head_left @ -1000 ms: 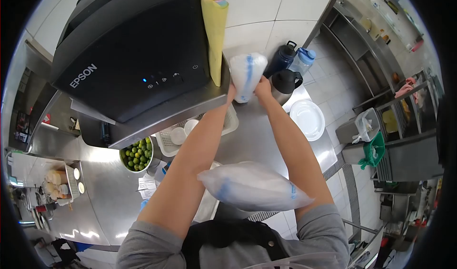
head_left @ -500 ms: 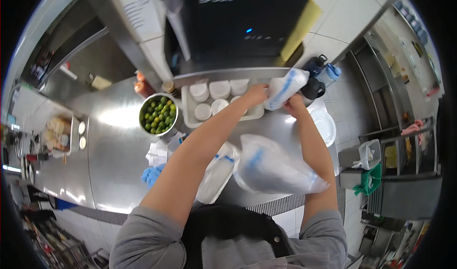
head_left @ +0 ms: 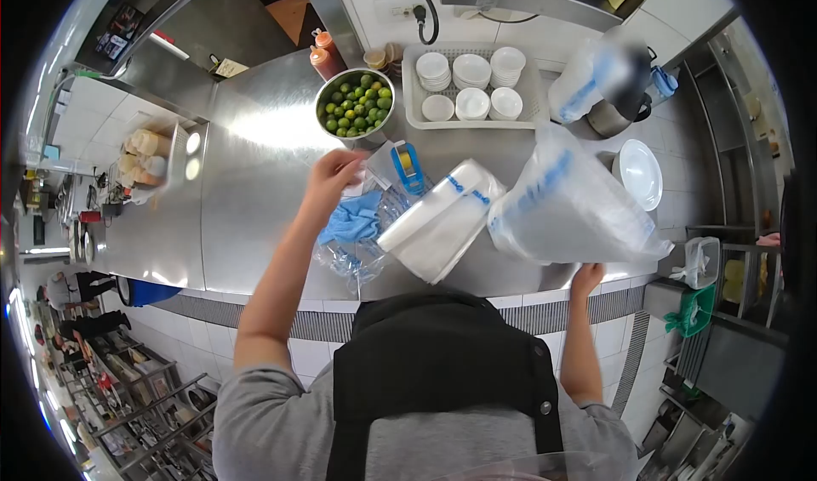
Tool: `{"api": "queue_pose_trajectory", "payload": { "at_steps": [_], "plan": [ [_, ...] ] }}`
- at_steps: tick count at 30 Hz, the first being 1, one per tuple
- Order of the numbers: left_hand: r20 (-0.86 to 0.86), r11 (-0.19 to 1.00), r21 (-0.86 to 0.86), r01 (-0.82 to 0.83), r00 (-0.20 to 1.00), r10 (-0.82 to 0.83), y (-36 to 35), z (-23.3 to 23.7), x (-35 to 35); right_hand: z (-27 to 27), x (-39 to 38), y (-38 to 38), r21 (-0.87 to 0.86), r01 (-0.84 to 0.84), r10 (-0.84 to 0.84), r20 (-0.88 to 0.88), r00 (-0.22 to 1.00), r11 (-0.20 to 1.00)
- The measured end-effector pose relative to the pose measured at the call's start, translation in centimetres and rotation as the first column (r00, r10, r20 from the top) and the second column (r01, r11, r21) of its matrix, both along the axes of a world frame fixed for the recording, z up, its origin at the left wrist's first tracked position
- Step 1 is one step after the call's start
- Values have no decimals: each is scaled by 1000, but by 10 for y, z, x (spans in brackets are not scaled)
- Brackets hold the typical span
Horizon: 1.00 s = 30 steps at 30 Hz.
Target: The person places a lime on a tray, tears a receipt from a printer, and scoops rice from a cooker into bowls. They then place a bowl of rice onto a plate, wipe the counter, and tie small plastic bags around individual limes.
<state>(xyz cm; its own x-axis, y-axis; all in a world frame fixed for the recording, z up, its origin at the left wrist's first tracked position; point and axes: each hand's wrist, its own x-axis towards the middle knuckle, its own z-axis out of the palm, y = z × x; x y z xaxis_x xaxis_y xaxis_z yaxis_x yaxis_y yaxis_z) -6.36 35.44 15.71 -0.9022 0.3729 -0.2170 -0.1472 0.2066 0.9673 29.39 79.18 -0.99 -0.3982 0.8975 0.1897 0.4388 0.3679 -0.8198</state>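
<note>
My left hand (head_left: 334, 177) is at the white paper slips (head_left: 372, 173), its fingertips pinched on an edge. Close by are a blue tape dispenser (head_left: 408, 165) and a crumpled blue cloth (head_left: 353, 217). At the counter's front edge, my right hand (head_left: 586, 280) is just below a filled clear plastic bag (head_left: 566, 204); its fingertips are partly hidden, so its grip is unclear. A flat stack of white bags with blue print (head_left: 447, 222) lies between my hands. Another filled bag (head_left: 580, 85) stands at the back right.
Behind are a bowl of green limes (head_left: 357, 107), orange-red bottles (head_left: 323, 60) and a white tray (head_left: 473, 125) of stacked cups. At the right are white plates (head_left: 640, 175) and a dark-topped jug (head_left: 608, 117). Clear crumpled plastic (head_left: 366, 264) lies near the front edge.
Both hands have left the smaller bag, which now stands at the back right. My left hand has come to the paper slips, my right hand to the front edge. The view has shifted.
</note>
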Motion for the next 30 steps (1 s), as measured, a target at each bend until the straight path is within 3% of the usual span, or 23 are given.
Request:
{"api": "queue_pose_trajectory", "payload": {
  "at_steps": [1,2,3,4,5,7,9,10,11,13,17,19,22,24,26,30],
  "plan": [
    [12,990,-58,-130,991,131,-34,-28,14,-8,21,-38,-214,17,27,201,979,977],
    [16,959,-118,-259,965,263,-60,-57,31,-33,32,-80,-165,-149,137,-79,987,975],
    [17,943,-199,-266,961,275,-71,-72,55,-21,28,-120,-23,-374,370,-102,924,927],
    [17,921,-277,-273,957,289,-75,-81,74,-2,18,-149,-48,-554,554,-9,832,831],
    [-161,908,-345,-240,968,195,-74,-87,88,17,5,-170,-88,-708,713,76,697,701],
    [-463,848,-488,-205,885,-52,-65,-96,114,48,-39,-201,-23,-873,870,98,484,488],
    [-633,783,-554,-284,754,-175,-50,-87,116,75,-90,-225,159,-889,891,89,445,429],
    [-699,750,-576,-326,672,-244,-48,-84,112,72,-111,-233,244,-862,852,181,492,445],
    [-661,725,-619,-301,699,-275,-51,-90,106,66,-127,-238,328,-829,797,267,541,452],
    [-577,673,-700,-238,744,-337,-57,-116,94,48,-150,-238,221,-845,757,375,535,488],
    [-409,790,-600,-127,897,-167,-71,-144,75,51,-164,-244,131,-851,703,508,498,509],
    [-315,857,-508,-92,945,-86,-75,-143,72,55,-165,-249,183,-800,684,432,588,572],
    [-552,919,-387,-69,817,-171,-53,-88,94,69,-174,-259,258,-759,674,352,649,597],
    [-585,913,-395,99,740,-333,-31,-55,107,82,-184,-266,294,-753,673,337,658,589],
    [-627,926,-374,55,720,-296,-5,-44,111,97,-202,-275,324,-751,671,339,659,575],
    [-621,962,-273,15,761,-188,19,-84,55,160,-222,-301,448,-709,713,199,673,544]
  ]
}}
